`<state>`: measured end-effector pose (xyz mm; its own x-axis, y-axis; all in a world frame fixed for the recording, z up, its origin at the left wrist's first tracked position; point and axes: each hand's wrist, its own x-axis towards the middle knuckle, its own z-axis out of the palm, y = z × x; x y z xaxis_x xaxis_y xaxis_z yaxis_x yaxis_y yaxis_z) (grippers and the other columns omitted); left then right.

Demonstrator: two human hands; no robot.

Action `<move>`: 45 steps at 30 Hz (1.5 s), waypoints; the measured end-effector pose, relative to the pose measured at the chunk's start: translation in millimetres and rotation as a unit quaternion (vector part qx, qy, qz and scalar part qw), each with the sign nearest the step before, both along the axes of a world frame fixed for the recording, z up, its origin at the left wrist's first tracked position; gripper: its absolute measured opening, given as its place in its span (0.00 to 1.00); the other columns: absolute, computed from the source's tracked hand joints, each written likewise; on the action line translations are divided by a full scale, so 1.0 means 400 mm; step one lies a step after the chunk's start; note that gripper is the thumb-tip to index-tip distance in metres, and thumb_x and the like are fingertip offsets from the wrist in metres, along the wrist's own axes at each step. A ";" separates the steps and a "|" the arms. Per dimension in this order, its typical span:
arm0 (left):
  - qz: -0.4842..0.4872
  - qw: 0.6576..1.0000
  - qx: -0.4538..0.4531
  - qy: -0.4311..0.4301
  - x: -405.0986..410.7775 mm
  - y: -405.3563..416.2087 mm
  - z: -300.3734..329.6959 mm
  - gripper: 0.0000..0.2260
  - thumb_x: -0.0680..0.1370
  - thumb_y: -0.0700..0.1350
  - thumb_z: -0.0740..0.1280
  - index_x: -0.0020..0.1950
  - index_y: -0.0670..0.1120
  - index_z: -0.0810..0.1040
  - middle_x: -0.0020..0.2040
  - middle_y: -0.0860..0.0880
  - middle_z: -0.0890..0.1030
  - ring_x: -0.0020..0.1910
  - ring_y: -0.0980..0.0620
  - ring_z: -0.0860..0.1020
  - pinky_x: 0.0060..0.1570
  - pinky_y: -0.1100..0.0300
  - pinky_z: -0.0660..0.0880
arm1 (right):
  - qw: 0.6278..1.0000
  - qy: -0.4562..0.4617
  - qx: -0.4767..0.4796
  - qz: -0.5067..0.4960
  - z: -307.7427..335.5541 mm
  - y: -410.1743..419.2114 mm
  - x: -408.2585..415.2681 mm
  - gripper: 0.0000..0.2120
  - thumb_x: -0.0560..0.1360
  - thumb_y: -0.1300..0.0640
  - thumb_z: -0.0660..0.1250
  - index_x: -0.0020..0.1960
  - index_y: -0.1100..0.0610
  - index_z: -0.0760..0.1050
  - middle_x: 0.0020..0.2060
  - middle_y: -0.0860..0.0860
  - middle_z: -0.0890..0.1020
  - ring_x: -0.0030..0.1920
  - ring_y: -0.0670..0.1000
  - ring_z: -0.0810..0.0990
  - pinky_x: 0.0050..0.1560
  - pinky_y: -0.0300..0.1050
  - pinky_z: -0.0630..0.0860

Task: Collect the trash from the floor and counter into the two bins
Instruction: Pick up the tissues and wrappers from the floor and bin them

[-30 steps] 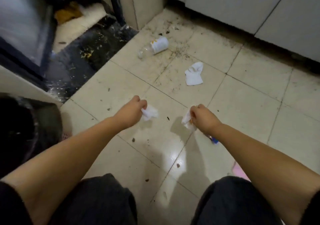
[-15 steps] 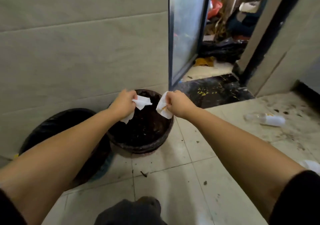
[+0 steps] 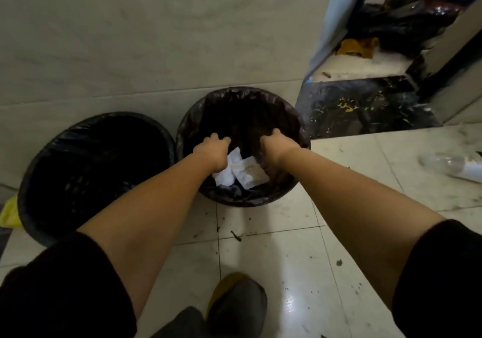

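Note:
Two round bins lined with black bags stand against the wall: the left bin (image 3: 39,181) and the right bin (image 3: 294,118). Both my hands hang over the right bin. My left hand (image 3: 212,150) has its fingers spread and holds nothing. My right hand (image 3: 273,147) points fingers down, also holding nothing. Two crumpled white tissues (image 3: 242,172) lie inside the right bin, just under my hands. A clear plastic bottle (image 3: 453,165) with a white label lies on the floor at the right.
A tiled wall (image 3: 130,37) stands right behind the bins. A dark doorway threshold (image 3: 365,105) and a glass door (image 3: 336,17) are at the upper right. A yellow object (image 3: 9,212) sits left of the left bin. My shoe (image 3: 234,303) is below; crumbs dot the tiles.
I turned from the littered floor to the bins with a tissue in each hand. Both hands moved over the right bin and let go; the tissues now lie inside.

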<state>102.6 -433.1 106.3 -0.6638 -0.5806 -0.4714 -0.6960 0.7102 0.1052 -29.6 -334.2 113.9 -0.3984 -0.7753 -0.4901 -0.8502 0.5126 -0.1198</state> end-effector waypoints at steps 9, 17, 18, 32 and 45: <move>-0.095 0.987 -0.078 0.099 -0.131 0.130 0.269 0.27 0.78 0.48 0.65 0.75 0.47 0.60 0.70 0.39 0.66 0.68 0.38 0.67 0.58 0.44 0.73 | 0.976 0.107 -0.178 -0.065 0.197 0.245 -0.089 0.12 0.78 0.54 0.60 0.60 0.57 0.71 0.56 0.58 0.72 0.51 0.63 0.78 0.43 0.51 0.71; -0.295 0.943 -0.059 0.139 -0.414 0.596 0.296 0.25 0.79 0.46 0.62 0.74 0.48 0.60 0.67 0.41 0.69 0.64 0.39 0.70 0.55 0.45 0.75 | 0.955 0.151 -0.112 -0.228 0.215 0.810 -0.238 0.14 0.79 0.54 0.58 0.61 0.60 0.71 0.59 0.59 0.73 0.54 0.63 0.77 0.45 0.51 0.73; -0.322 0.936 -0.045 0.135 -0.442 0.674 0.277 0.25 0.79 0.46 0.62 0.74 0.48 0.61 0.67 0.41 0.69 0.64 0.40 0.71 0.55 0.45 0.75 | 0.950 0.148 -0.096 -0.256 0.203 0.898 -0.247 0.14 0.79 0.54 0.59 0.61 0.60 0.71 0.60 0.59 0.73 0.55 0.63 0.77 0.47 0.52 0.74; -0.655 0.755 -0.009 0.022 -0.455 1.515 -0.168 0.29 0.77 0.50 0.65 0.76 0.50 0.58 0.72 0.43 0.64 0.71 0.42 0.65 0.65 0.44 0.68 | 0.788 0.008 0.080 -0.611 -0.180 1.791 0.118 0.30 0.76 0.43 0.63 0.73 0.52 0.59 0.69 0.58 0.66 0.65 0.61 0.71 0.60 0.55 0.72; -0.671 0.731 -0.077 -0.094 -0.301 1.522 -0.472 0.34 0.75 0.39 0.67 0.76 0.54 0.55 0.71 0.42 0.63 0.71 0.41 0.62 0.64 0.45 0.68 | 0.719 -0.047 0.026 -0.693 -0.517 1.801 0.387 0.22 0.74 0.57 0.61 0.67 0.54 0.62 0.62 0.60 0.68 0.61 0.61 0.68 0.55 0.55 0.77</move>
<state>-17.7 175.6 -82.3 -0.6165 0.4782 -0.6255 0.6471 0.7603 -0.0566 125.0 386.4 -92.9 -0.7336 0.3557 -0.5791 0.4931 0.8650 -0.0934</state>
